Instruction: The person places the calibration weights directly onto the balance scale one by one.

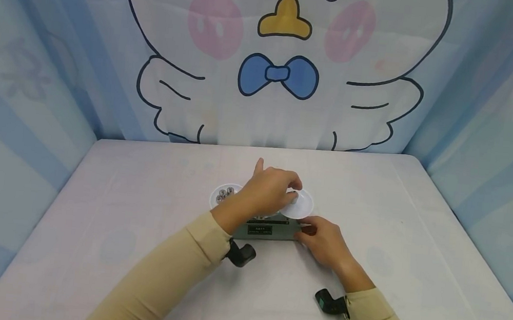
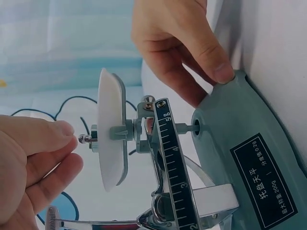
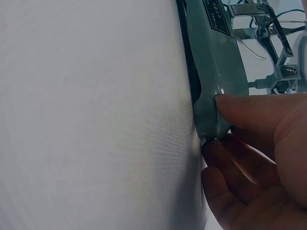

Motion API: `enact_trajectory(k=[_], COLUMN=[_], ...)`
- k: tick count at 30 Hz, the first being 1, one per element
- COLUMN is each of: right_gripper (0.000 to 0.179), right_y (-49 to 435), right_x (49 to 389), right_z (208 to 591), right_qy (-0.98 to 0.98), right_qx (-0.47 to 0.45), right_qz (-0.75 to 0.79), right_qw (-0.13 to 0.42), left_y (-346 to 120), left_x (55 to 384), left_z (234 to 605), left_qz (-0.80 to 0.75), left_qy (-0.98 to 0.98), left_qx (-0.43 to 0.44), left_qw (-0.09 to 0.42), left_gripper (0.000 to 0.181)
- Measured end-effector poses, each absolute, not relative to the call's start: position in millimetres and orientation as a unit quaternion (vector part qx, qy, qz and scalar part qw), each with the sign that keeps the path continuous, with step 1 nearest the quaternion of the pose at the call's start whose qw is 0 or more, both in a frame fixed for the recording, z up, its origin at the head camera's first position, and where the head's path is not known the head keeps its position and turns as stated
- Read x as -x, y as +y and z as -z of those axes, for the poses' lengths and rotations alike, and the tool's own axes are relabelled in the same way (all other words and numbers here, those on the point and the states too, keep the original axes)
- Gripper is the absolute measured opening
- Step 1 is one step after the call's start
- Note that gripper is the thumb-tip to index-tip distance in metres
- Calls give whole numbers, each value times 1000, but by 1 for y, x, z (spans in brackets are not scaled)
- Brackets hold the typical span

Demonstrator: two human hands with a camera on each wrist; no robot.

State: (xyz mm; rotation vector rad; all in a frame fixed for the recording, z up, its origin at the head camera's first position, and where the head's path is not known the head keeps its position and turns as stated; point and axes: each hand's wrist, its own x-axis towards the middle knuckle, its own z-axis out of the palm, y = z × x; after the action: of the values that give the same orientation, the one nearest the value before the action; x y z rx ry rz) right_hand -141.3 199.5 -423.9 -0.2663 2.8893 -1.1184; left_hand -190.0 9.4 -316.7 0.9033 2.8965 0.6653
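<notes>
A grey-green pan balance (image 2: 216, 115) stands on the table, with a black graduated beam and two white pans. My left hand (image 1: 268, 188) is over its right pan (image 1: 304, 209). There, thumb and forefinger pinch the ball-shaped knob of a small metal weight (image 2: 93, 139), whose base sits against the pan. My right hand (image 3: 268, 158) grips the right end of the balance's base, thumb on the front face and fingers round the end. On the left pan (image 1: 212, 197) lie several shiny round metal pieces, partly hidden by my left forearm.
A pale cloth covers the table (image 1: 142, 185). Behind it hangs a curtain (image 1: 279, 121) with a cartoon bird print, and more blue and white cloth closes off both sides. Black wrist cameras sit at both sleeve cuffs.
</notes>
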Motion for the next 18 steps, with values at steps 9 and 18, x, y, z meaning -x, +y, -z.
enact_trajectory(k=[9, 18], right_gripper=[35, 34], right_y=[200, 201], right_x=[142, 142], right_z=[425, 426], right_qy=[932, 930], right_qx=[87, 89], right_qz=[350, 355], right_qw=[14, 7], left_y=[10, 12], left_x=[189, 189], left_z=[317, 319], left_qz=[-218, -216], left_qy=[936, 934], left_qx=[-276, -285], left_qw=[20, 19], left_gripper=[20, 19])
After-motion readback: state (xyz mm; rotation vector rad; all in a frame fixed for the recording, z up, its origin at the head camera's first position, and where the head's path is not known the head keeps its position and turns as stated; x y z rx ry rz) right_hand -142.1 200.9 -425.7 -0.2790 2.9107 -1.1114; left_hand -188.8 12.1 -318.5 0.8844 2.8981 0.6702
